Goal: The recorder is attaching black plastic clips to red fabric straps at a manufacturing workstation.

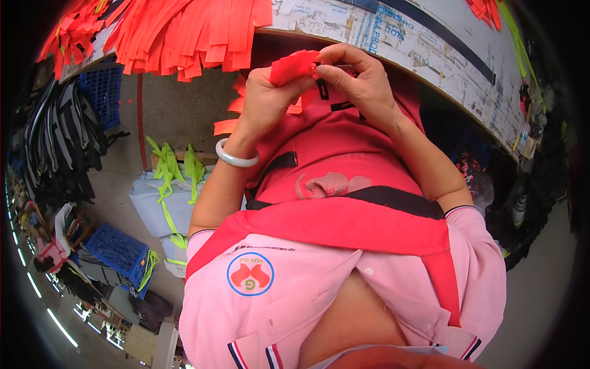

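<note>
Both hands meet just below the worktable's edge, over my lap. My left hand (pixel 265 98), with a pale bangle (pixel 236 158) on the wrist, pinches a small folded piece of red-orange fabric (pixel 294 64). My right hand (pixel 361 79) grips the same piece from the right, fingertips at a short black strap (pixel 322 89) attached to it. More red-orange strip ends (pixel 228 126) hang below my left hand. A red apron with black bands (pixel 344 184) covers my lap under the hands.
A worn white worktable (pixel 393 37) curves across the top, with a heap of red-orange strips (pixel 184 37) hanging over its edge. Lime green straps (pixel 167 172) lie on pale sheets on the floor at left. Blue crates (pixel 115 249) and black straps (pixel 61 135) stand further left.
</note>
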### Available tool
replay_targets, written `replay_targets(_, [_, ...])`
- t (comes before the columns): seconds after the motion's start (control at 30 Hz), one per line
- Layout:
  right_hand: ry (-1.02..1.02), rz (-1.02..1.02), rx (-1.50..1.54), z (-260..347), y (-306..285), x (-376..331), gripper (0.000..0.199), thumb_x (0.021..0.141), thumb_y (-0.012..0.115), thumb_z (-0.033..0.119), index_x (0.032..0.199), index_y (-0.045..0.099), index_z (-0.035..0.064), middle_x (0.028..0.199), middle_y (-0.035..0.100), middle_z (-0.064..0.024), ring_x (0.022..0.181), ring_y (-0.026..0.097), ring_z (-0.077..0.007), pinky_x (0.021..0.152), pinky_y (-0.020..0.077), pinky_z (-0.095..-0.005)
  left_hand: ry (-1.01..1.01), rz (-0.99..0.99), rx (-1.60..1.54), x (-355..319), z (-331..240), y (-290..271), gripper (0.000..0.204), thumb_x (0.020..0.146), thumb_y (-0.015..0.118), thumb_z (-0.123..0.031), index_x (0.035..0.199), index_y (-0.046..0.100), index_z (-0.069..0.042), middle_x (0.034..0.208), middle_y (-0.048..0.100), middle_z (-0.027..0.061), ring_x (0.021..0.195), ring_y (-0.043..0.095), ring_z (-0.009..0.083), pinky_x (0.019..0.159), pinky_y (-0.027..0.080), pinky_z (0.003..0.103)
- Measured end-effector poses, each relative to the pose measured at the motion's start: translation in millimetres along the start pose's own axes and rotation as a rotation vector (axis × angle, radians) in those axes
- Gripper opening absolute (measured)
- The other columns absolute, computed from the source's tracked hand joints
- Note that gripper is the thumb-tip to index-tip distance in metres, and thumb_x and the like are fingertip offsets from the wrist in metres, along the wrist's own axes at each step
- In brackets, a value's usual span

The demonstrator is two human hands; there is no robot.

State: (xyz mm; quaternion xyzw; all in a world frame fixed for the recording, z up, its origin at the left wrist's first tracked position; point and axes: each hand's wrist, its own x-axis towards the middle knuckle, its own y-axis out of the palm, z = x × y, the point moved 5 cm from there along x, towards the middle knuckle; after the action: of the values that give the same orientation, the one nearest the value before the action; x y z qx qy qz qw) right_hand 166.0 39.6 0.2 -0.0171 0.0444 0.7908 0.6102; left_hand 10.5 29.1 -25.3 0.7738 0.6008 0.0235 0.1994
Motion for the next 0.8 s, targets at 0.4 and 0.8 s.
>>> replay_targets(0.4, [-0.253,-0.028,-0.387,11,7,-12,0.014,0.084,0.070,0.011,0.094,0.062,0.0031,0.084,0.062,-0.0062,0.071,0.059,-0.0164,0.059,0.0457,-0.0263,0.128,-0.005,0.046,-5,3,0,0.021,0.084,0.066,0.004,0.105,0.069,0.002,0.088,0.067,0.0024,0.077,0.061,0.0084,0.066,0.048,0.021])
replay_targets(0.8, [-0.290,-0.023,-0.428,18,9,-16,0.013,0.084,0.069,0.007,0.093,0.061,0.0015,0.082,0.060,-0.0066,0.071,0.058,-0.0159,0.060,0.0459,-0.0269,0.008,0.065,0.130,-7,2,6,0.021,0.088,0.064,-0.002,0.109,0.068,-0.001,0.081,0.063,-0.0021,0.068,0.052,0.0046,0.058,0.043,0.022])
